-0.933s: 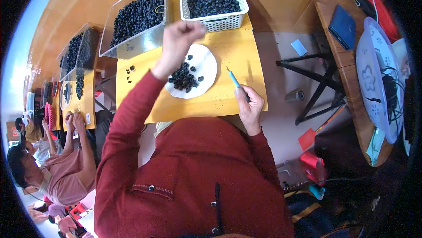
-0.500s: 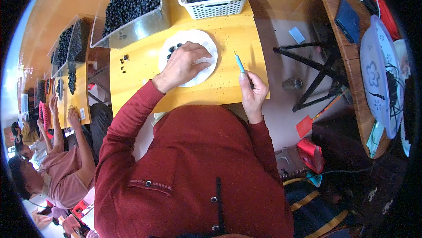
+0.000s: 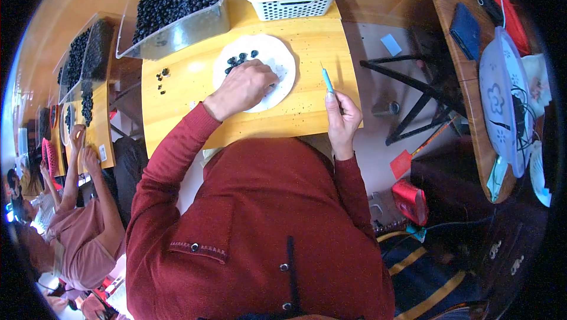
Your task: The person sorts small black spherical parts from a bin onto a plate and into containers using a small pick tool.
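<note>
Black balls (image 3: 243,57): look light and hard, and may roll away, so pinch each one by its sides; they are small, round and a bit shiny, and sit on the white plate (image 3: 286,63)
Blue tool (image 3: 327,79): seems light and stiff, but the thin tip may bend or poke, so hold the thick part; it looks like a pen, and is over the table (image 3: 313,104), right of the plate
Right hand (image 3: 342,119): closed round the tool's near end
Left hand (image 3: 249,83): over the plate, fingers curled down, cannot tell if it pinches a ball
Both hands: apart from each other
</note>
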`<state>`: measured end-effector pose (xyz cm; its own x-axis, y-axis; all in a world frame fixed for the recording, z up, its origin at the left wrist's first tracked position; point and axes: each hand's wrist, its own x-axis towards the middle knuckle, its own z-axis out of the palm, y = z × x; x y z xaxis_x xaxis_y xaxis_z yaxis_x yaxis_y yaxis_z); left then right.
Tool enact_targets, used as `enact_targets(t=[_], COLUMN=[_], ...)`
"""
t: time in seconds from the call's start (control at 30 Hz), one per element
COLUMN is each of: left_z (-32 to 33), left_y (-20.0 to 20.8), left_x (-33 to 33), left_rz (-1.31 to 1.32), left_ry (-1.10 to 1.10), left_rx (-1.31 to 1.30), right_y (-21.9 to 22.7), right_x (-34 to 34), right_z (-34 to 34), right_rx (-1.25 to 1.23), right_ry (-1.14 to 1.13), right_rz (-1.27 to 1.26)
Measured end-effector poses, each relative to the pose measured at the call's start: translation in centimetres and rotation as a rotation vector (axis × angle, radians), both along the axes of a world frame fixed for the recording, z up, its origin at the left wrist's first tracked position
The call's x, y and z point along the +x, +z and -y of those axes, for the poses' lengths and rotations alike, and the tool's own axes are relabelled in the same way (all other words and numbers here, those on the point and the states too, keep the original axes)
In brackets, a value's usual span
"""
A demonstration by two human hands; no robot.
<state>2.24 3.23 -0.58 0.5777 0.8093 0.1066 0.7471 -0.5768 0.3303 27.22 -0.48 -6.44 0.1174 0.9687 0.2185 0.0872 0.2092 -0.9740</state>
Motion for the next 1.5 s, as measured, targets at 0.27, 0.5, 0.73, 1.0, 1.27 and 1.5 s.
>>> enact_targets(t=[0.27, 0.5, 0.73, 1.0, 1.27, 1.5], left_z=[0.3, 1.1, 1.7, 2.8, 3.6, 4.5], left_y=[0.0, -0.5, -0.7, -0.7, -1.7, -2.1], left_x=[-0.5, -1.4, -2.8, -3.7, -3.5, -3.2], left_rz=[0.323, 0.888, 1.241, 1.58, 1.719, 1.926], left_ry=[0.037, 0.228, 0.275, 0.348, 0.292, 0.309], left_rx=[-0.062, -0.537, -0.757, -0.95, -1.025, -1.095], right_y=[-0.3, -0.4, -0.6, -0.6, 0.0, 0.2], right_x=[-0.2, -0.3, -0.5, -0.4, -0.8, -1.4], right_z=[-0.1, -0.1, -0.2, 0.0, 0.2, 0.6], right_rx=[-0.008, -0.021, -0.011, -0.04, -0.03, -0.013], right_ry=[-0.035, -0.044, -0.07, -0.066, -0.056, -0.017], right_rz=[0.043, 0.07, 0.102, 0.127, 0.151, 0.217])
